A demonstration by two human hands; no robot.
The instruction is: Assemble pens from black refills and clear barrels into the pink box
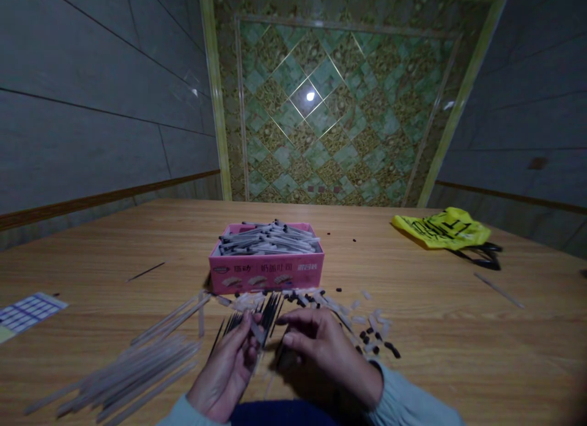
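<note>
Near the front of the wooden table, my left hand (233,359) is closed, pinching a small translucent plastic piece (257,332) between thumb and fingers. Just right of it, my right hand (316,340) is curled with thumb and forefinger close together. Something dark shows at its fingertips, too small to make out. Thin black pen refills (270,310) lie fanned out behind and between both hands. Clear plastic pen tubes (137,371) are heaped left of my left hand. Small black plugs (367,337) and clear caps (376,321) are scattered beyond and right of my right hand.
A pink box (266,273) full of black-tipped pens (270,238) stands behind the loose parts. A yellow plastic bag (444,227) with black handles lies back right. A single tube (499,290) rests at right, a lone refill (145,271) and a blue-white card (32,313) at left.
</note>
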